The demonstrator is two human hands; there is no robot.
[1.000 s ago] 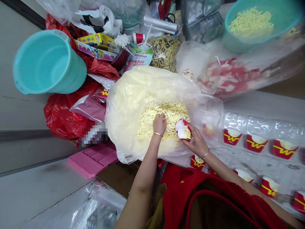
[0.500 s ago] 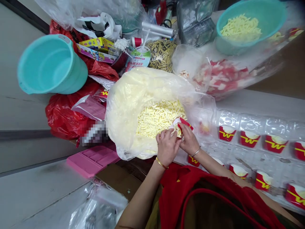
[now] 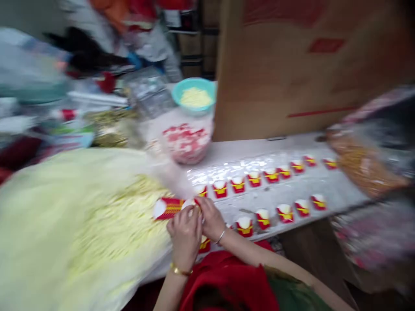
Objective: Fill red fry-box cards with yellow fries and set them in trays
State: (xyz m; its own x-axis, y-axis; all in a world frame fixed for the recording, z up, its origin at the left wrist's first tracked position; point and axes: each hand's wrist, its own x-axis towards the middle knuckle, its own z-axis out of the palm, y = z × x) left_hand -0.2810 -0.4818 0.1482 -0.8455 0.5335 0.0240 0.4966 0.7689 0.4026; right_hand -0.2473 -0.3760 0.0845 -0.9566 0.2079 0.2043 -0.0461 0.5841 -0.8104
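At the bag's (image 3: 35, 216) edge, the right hand (image 3: 212, 218) is holding a carton (image 3: 192, 202); the left hand (image 3: 184, 235) is resting curled against it, its grip hidden. Probably thin card, it is likely staying light, crushable, its sides suiting gentle fingers.

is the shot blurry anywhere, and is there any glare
Yes: in the head view, the big bag of pale pieces is smeared, apparently by motion; in the head view, the left hand and right hand look clearer; in the head view, bright glints speckle the clear plastic packaging, and the top right corner darkens.
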